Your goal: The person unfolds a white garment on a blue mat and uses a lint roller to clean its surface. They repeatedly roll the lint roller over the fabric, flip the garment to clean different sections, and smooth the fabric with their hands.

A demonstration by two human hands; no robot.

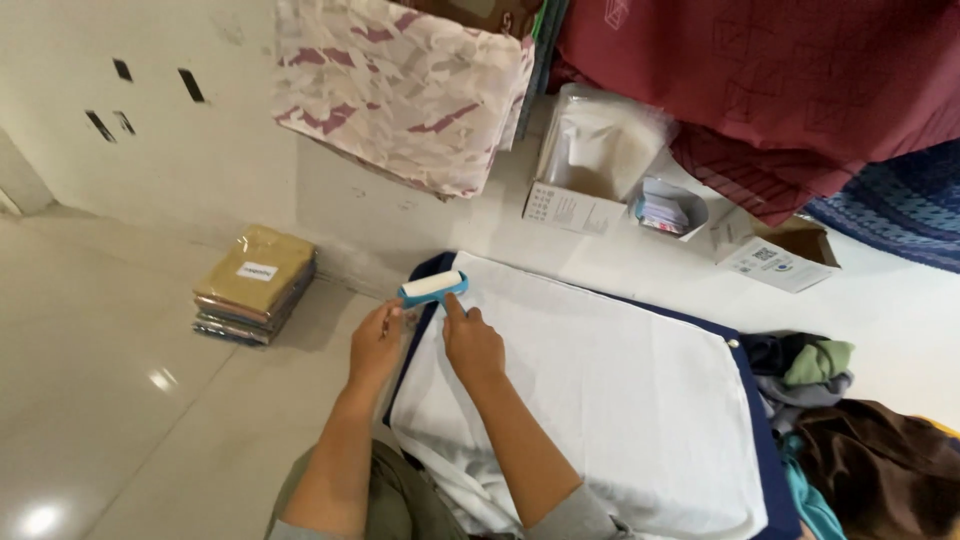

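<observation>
Spreading across the middle of the view, a white cloth (pixel 610 390) lies flat on a dark blue board (pixel 762 440) whose edge shows along the cloth's 12 and 3 o'clock sides. Under everything runs the pale glossy floor (pixel 120 400), with a light wall (pixel 200 150) rising at 11 o'clock. A maroon patterned fabric (pixel 780 80) hangs at 1 o'clock, and a pink and cream printed cloth (pixel 400 90) drapes at 12 o'clock. At 4 o'clock sits a heap of clothes (pixel 860 440) in brown, grey, green and teal, touching the board's edge. A stack of packed folded garments (pixel 255 285) rests on the floor at 9 o'clock, well apart from the board. Just beyond the board at 1 o'clock stand an open white box (pixel 575 205) with a clear bag in it, a small tub (pixel 670 210) and a cardboard box (pixel 780 260).

At the cloth's 10 o'clock corner lies a lint roller (pixel 433 288) with a blue frame and white roll. The left hand (pixel 376 345) is closed around its handle end, just off the board's edge. The right hand (pixel 470 340) rests on the cloth, loosely curled with the forefinger stretched out, its tip touching the roller's frame.
</observation>
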